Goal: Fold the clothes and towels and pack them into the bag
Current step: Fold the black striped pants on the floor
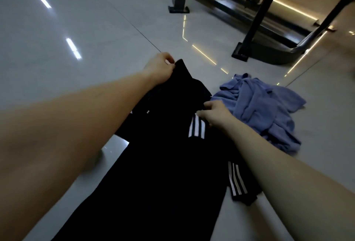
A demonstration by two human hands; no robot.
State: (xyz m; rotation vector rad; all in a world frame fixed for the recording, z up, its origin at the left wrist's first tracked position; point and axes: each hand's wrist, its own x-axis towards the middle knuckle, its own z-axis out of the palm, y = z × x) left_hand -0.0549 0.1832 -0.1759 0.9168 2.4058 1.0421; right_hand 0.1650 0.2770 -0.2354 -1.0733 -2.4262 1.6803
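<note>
Fingers (170, 60) of the left hand (159, 69) are pinched together on the far top corner of the black garment (172, 164) and hold that corner lifted off the floor (76, 29). Fingers (208, 105) of the right hand (214, 115) are curled in and pinch the garment's right edge, just above the nearer band of white stripes (196, 127). Both forearms reach out over the garment.

Garment: spread lengthwise on the floor, running from the near edge of the view out to the left hand. Far end is raised and slack between the two pinches. Second stripe band sits on the garment's right side, closer to the person. No clean fold line visible, so I read this as mid-fold, first garment, fold not set.

Blue cloth (269, 110), probably a towel: crumpled heap just beside the garment's right edge, past the right hand. Not folded.

Gym machine (249, 10): well beyond the garment's far end, to the right.

Bag: not in view. No folded stack visible either.

Status, judged: early. Left to do: finish this fold, fold the blue cloth, pack both into the bag.
</note>
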